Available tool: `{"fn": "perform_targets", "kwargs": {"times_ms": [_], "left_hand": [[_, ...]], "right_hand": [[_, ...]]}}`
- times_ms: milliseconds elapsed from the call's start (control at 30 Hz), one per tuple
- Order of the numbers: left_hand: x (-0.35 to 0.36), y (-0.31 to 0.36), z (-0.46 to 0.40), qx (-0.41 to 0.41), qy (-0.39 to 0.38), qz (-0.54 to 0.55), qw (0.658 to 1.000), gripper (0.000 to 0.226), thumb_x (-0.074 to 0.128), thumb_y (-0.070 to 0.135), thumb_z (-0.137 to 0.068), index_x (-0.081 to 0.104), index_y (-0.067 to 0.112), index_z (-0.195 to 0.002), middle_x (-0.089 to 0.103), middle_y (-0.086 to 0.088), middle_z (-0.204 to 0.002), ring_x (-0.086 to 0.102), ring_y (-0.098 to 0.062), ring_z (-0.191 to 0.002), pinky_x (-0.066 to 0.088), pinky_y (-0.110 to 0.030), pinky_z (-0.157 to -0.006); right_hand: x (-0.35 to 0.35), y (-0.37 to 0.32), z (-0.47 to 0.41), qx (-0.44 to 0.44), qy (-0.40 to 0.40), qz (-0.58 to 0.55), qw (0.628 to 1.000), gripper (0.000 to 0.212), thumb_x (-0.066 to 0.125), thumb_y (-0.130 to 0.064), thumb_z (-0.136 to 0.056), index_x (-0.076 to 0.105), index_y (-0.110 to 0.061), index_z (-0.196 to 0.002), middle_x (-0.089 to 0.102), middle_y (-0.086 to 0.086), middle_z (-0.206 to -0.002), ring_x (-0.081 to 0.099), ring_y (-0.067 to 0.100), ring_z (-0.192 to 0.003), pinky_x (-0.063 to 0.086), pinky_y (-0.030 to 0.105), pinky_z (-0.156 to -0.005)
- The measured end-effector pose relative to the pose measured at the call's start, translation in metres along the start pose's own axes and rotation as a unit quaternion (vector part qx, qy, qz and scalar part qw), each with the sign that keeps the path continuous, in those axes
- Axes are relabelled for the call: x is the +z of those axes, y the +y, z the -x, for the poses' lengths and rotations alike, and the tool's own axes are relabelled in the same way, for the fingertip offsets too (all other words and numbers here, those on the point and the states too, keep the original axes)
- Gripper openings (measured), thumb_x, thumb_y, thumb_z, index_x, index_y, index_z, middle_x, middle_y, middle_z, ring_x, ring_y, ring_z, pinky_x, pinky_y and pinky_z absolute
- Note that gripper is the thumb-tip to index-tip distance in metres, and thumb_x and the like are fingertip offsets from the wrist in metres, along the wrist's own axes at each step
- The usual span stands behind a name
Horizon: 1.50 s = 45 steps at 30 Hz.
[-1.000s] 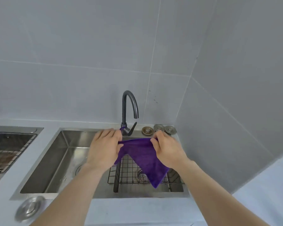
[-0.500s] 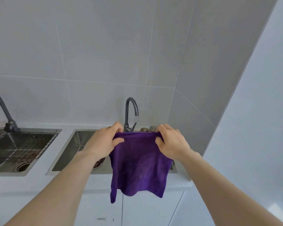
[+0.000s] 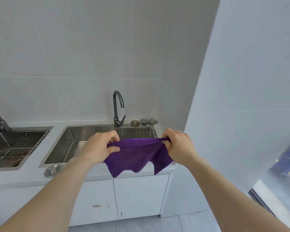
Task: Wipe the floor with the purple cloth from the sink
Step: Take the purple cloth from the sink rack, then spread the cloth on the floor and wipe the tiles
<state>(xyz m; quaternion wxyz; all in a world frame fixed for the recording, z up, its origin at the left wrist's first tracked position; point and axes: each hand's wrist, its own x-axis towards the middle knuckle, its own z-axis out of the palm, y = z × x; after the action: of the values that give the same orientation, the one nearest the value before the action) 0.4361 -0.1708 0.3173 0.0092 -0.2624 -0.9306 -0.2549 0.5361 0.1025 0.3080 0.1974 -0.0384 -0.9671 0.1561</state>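
Both bare hands, left hand (image 3: 101,148) and right hand (image 3: 178,146), pinch the soft purple cloth (image 3: 137,156) taut above the steel sink (image 3: 70,139), probably spreading it before wiping.

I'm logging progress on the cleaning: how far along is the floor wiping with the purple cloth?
Done: the purple cloth is out of the steel sink. In hand: the left hand and right hand hold its top edge stretched between them in front of the counter. Left: lowering it to the grey tiled floor and wiping; nothing touches the floor yet.
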Motion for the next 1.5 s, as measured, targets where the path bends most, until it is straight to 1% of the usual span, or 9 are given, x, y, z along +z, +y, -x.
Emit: {"fn": "perform_targets", "kwargs": {"times_ms": [67, 267, 433, 600, 867, 1000, 1233, 1400, 1500], "left_hand": [[0.011, 0.015, 0.011, -0.005, -0.003, -0.007, 1.000, 0.018, 0.080, 0.031, -0.081, 0.063, 0.030, -0.086, 0.071, 0.012, -0.084, 0.065, -0.015, -0.082, 0.052, -0.035, -0.076], [0.053, 0.042, 0.048, -0.009, -0.013, -0.021, 1.000, 0.017, 0.076, 0.028, -0.085, 0.059, 0.033, -0.083, 0.068, 0.013, -0.081, 0.063, -0.014, -0.080, 0.054, -0.040, -0.075], [0.102, 0.040, 0.092, -0.033, -0.043, -0.031, 0.998, 0.013, 0.072, 0.021, -0.089, 0.061, 0.029, -0.090, 0.065, 0.010, -0.086, 0.058, -0.020, -0.082, 0.042, -0.034, -0.074], [0.143, 0.023, 0.133, -0.060, -0.074, -0.014, 0.995, 0.011, 0.071, 0.018, -0.090, 0.064, 0.026, -0.093, 0.068, 0.008, -0.089, 0.059, -0.019, -0.081, 0.042, -0.031, -0.075], [0.203, -0.043, 0.179, -0.099, -0.129, 0.013, 0.987, 0.013, 0.071, 0.020, -0.088, 0.063, 0.030, -0.092, 0.065, 0.016, -0.084, 0.061, -0.016, -0.081, 0.052, -0.036, -0.076], [0.242, -0.090, 0.199, -0.111, -0.160, 0.033, 0.980, 0.013, 0.071, 0.018, -0.088, 0.064, 0.028, -0.092, 0.067, 0.014, -0.085, 0.063, -0.017, -0.081, 0.053, -0.037, -0.076], [0.335, -0.174, 0.242, -0.107, -0.197, 0.034, 0.974, 0.016, 0.069, 0.017, -0.089, 0.061, 0.030, -0.093, 0.064, 0.013, -0.086, 0.061, -0.018, -0.078, 0.051, -0.037, -0.073], [0.417, -0.220, 0.288, -0.138, -0.210, 0.047, 0.967, 0.017, 0.069, 0.016, -0.089, 0.061, 0.031, -0.092, 0.064, 0.013, -0.086, 0.062, -0.015, -0.076, 0.052, -0.035, -0.071], [0.471, -0.247, 0.321, -0.159, -0.221, 0.052, 0.961, 0.019, 0.069, 0.015, -0.089, 0.062, 0.031, -0.093, 0.065, 0.014, -0.088, 0.062, -0.014, -0.078, 0.051, -0.032, -0.072]], "right_hand": [[-0.009, 0.014, 0.018, 0.008, -0.007, -0.007, 1.000, 0.008, 0.056, -0.016, -0.095, 0.058, -0.023, -0.098, 0.069, -0.006, -0.097, 0.059, 0.028, -0.091, 0.041, 0.039, -0.083], [-0.007, 0.047, 0.067, 0.019, -0.020, -0.034, 0.999, 0.008, 0.060, -0.020, -0.095, 0.064, -0.023, -0.101, 0.072, -0.005, -0.098, 0.062, 0.027, -0.092, 0.041, 0.036, -0.080], [0.020, 0.063, 0.117, 0.044, -0.060, -0.060, 0.995, 0.008, 0.062, -0.019, -0.094, 0.066, -0.023, -0.099, 0.072, -0.003, -0.095, 0.061, 0.026, -0.090, 0.041, 0.037, -0.081], [0.056, 0.069, 0.165, 0.069, -0.116, -0.068, 0.988, 0.009, 0.061, -0.017, -0.093, 0.067, -0.023, -0.098, 0.071, -0.002, -0.096, 0.061, 0.027, -0.089, 0.045, 0.039, -0.083], [0.131, 0.053, 0.221, 0.111, -0.165, -0.058, 0.978, 0.010, 0.059, -0.015, -0.093, 0.067, -0.020, -0.097, 0.070, -0.002, -0.092, 0.060, 0.028, -0.084, 0.042, 0.036, -0.078], [0.188, 0.042, 0.256, 0.140, -0.179, -0.046, 0.973, 0.010, 0.060, -0.014, -0.093, 0.067, -0.021, -0.094, 0.069, -0.002, -0.088, 0.058, 0.027, -0.079, 0.043, 0.038, -0.080], [0.304, 0.040, 0.327, 0.155, -0.216, -0.031, 0.963, 0.014, 0.061, -0.009, -0.090, 0.061, -0.024, -0.090, 0.064, -0.006, -0.080, 0.056, 0.026, -0.071, 0.043, 0.040, -0.079], [0.380, 0.050, 0.388, 0.164, -0.242, -0.026, 0.956, 0.023, 0.062, -0.002, -0.084, 0.061, -0.025, -0.084, 0.060, -0.009, -0.075, 0.054, 0.022, -0.068, 0.040, 0.035, -0.072], [0.429, 0.063, 0.431, 0.168, -0.263, -0.033, 0.950, 0.022, 0.066, -0.005, -0.085, 0.061, -0.026, -0.086, 0.060, -0.009, -0.075, 0.052, 0.019, -0.067, 0.043, 0.036, -0.073]]}}
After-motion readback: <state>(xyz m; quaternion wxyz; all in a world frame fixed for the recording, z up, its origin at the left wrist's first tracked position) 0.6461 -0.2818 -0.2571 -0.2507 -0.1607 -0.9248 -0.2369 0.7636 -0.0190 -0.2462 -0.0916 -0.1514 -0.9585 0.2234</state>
